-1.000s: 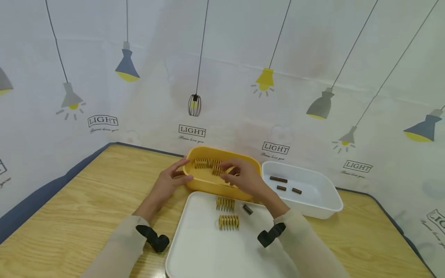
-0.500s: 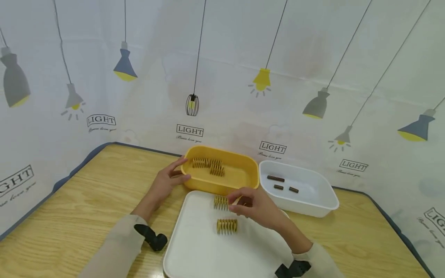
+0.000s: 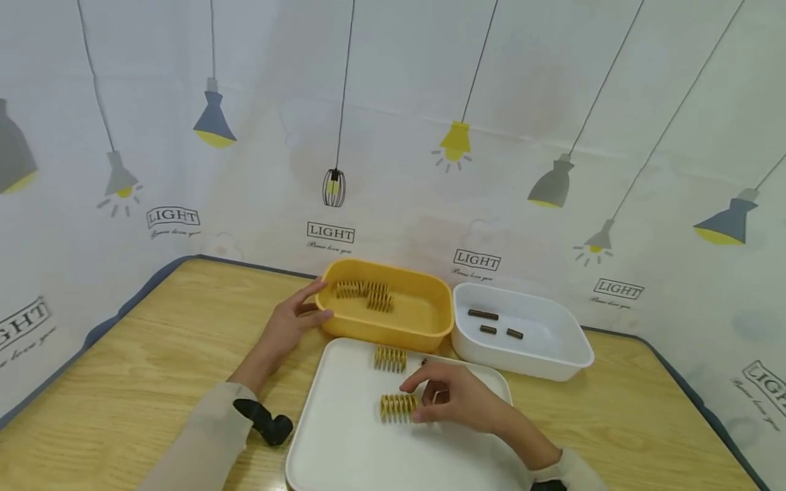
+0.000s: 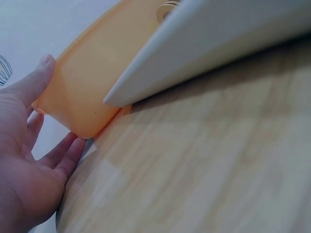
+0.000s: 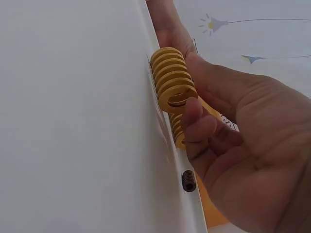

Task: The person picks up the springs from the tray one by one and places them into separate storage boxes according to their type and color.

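Observation:
In the head view my left hand (image 3: 285, 334) touches the left end of a yellow bin (image 3: 387, 331), thumb on the front wall and fingers extended along the far side. Two yellow coil springs lie on a white tray (image 3: 344, 436): a near spring (image 3: 398, 407) and a far spring (image 3: 390, 359). My right hand (image 3: 463, 399) is at the near spring's right end, thumb and index apart around it. In the right wrist view the fingertips are right at that spring's end. A small dark spring (image 5: 189, 180) lies on the tray, mostly hidden by my hand in the head view.
Inside the yellow bin lie several yellow springs (image 3: 379, 300). A white bin (image 3: 552, 365) with several small dark springs (image 3: 514, 333) stands to its right. Both bins are behind the tray on a wooden table (image 3: 184, 354). A lamp-patterned cloth (image 3: 393, 150) rises behind.
My right hand has come out of the yellow bin, back across the tray and down to the near yellow spring. My left hand has stayed at the bin's end.

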The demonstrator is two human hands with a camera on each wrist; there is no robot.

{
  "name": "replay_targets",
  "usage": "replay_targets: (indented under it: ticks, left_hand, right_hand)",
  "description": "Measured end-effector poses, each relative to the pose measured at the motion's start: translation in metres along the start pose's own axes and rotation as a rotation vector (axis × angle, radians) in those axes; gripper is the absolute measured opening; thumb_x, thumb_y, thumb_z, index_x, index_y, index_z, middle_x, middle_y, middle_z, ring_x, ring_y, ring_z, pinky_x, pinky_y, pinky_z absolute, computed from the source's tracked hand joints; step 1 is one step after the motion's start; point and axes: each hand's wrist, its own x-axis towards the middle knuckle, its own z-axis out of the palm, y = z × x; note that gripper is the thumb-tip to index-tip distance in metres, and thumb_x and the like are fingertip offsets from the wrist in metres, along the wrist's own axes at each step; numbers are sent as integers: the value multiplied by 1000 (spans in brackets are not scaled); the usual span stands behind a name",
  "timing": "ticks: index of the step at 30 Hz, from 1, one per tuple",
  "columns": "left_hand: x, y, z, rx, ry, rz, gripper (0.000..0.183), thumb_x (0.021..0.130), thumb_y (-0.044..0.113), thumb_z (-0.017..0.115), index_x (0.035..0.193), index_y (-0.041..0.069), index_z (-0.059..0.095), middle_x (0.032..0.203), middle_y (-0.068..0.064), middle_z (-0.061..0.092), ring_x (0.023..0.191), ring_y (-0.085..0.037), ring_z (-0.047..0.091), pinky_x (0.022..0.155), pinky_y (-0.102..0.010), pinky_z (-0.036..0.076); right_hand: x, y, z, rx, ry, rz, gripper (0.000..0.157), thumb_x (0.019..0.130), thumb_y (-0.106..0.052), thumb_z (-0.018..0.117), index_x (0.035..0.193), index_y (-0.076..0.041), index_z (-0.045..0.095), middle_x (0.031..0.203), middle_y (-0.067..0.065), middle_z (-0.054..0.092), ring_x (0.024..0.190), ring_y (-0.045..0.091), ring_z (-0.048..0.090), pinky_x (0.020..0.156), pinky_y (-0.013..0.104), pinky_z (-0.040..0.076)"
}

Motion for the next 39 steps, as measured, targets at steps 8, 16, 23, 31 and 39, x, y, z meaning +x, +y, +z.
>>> replay_targets:
  ticks: [8, 16, 23, 31, 39]
  left_hand:
    - [-1, -2, -4, 17, 4, 4, 65, 88, 24, 70, 146, 15, 42, 153, 11, 28, 123, -27, 47, 97, -32, 39]
    - [-2, -3, -6, 10, -6, 42, 65, 89, 23, 69, 146, 11, 40, 156, 4, 25, 125, -33, 45, 87, -17, 42]
    - [-4, -2, -3, -3, -24, 37, 65, 90, 20, 69, 147, 11, 39, 156, 3, 23, 127, -35, 43, 86, -17, 41]
    - [0, 0, -1, 3, -10, 32, 65, 89, 23, 70, 146, 12, 41, 155, 6, 26, 124, -31, 46, 89, -20, 41]
    - [-1, -1, -3, 15, -6, 19, 66, 89, 24, 70, 146, 13, 41, 155, 7, 27, 122, -29, 46, 92, -25, 41]
  right_hand:
    - [4, 9, 3, -21, -23, 40, 36, 78, -25, 81, 111, -19, 68, 84, 5, 63, 70, 9, 55, 62, 22, 47]
    - [7, 13, 6, -27, -16, 21, 40, 76, -23, 82, 114, -20, 68, 83, 5, 63, 69, 7, 53, 60, 21, 45]
    - [7, 11, 10, -86, -1, 59, 40, 74, -29, 83, 110, -26, 69, 83, -2, 61, 71, 8, 53, 62, 22, 46]
    - [10, 7, 9, -133, 25, 62, 33, 74, -29, 83, 105, -24, 71, 83, -7, 61, 70, 9, 53, 61, 21, 45]
    - [11, 4, 9, -102, 33, 71, 33, 75, -23, 83, 106, -21, 71, 85, -5, 62, 69, 8, 52, 60, 20, 44]
